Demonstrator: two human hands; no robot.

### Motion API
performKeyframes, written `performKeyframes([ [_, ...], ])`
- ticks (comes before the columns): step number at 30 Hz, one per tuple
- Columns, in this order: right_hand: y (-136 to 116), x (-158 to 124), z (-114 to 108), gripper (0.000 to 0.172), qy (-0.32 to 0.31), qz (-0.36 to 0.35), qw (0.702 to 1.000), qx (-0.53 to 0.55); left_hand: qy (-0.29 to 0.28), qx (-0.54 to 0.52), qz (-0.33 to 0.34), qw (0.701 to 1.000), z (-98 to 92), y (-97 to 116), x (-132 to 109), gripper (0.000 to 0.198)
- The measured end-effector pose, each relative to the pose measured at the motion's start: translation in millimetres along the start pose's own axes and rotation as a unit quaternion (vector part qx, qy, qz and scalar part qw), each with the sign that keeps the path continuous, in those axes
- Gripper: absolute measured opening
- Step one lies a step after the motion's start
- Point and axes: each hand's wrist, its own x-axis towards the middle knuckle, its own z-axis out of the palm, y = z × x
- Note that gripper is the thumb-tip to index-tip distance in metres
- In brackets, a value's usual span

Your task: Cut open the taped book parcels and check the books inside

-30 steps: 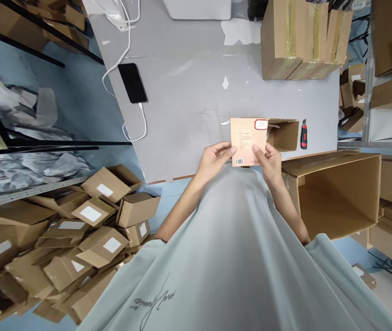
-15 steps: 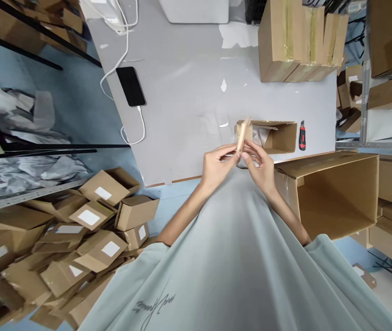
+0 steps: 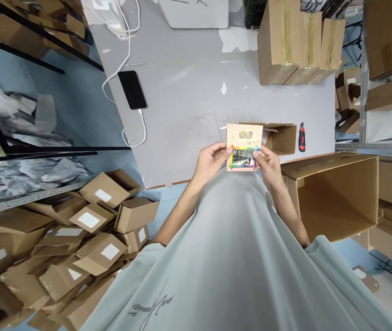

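Observation:
Both hands hold a thin peach-coloured booklet (image 3: 244, 140) upright over the near edge of the grey table (image 3: 189, 101). Its cover faces me, with yellow lettering and a small picture in a rainbow frame. My left hand (image 3: 211, 161) pinches its lower left edge. My right hand (image 3: 267, 163) grips its lower right edge, thumb on the cover. Just behind the booklet lies a small open cardboard box (image 3: 280, 137) with white paper inside.
A red utility knife (image 3: 302, 137) lies right of the small box. A black phone (image 3: 132, 89) on a white cable sits at the table's left. Taped cartons (image 3: 296, 41) stand at the back right, a large open carton (image 3: 334, 197) by my right side, several small labelled boxes (image 3: 89, 230) piled left.
The booklet was turned over: a second ago its back with barcode and red-edged sticker faced me, then it was edge-on, now the picture cover faces me. Both hands kept hold.

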Motion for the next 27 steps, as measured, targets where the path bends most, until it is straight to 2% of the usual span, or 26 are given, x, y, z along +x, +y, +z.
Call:
performKeyframes([
  [4, 1, 2, -2, 0.062, -0.016, -0.015, 1.0, -0.014, 0.013, -0.037, -0.009, 0.999, 5.9, 2, -2, 0.06],
  [8, 3, 6, -7, 0.061, -0.02, -0.032, 0.999, -0.037, 0.026, -0.026, 0.008, 0.999, 7.4, 0, -3, 0.06],
  [13, 4, 8, -16, 0.043, 0.025, -0.106, 0.99, -0.089, 0.014, 0.071, 0.102, 0.992, -1.0, 7, -4, 0.041],
  [17, 4, 7, -24, 0.026, 0.02, -0.145, 0.984, -0.102, -0.023, 0.118, 0.175, 0.977, -6.7, 16, -4, 0.028],
  [19, 4, 6, -26, 0.024, 0.014, -0.153, 0.983, -0.099, -0.03, 0.125, 0.191, 0.973, -7.1, 18, -5, 0.026],
  [23, 9, 5, -27, 0.033, 0.035, -0.135, 0.984, -0.108, -0.014, 0.127, 0.165, 0.978, -4.1, 17, -8, 0.026],
  [27, 15, 5, -26, 0.043, 0.072, -0.092, 0.99, -0.074, 0.015, 0.04, 0.076, 0.996, 1.4, 11, -8, 0.047],
])
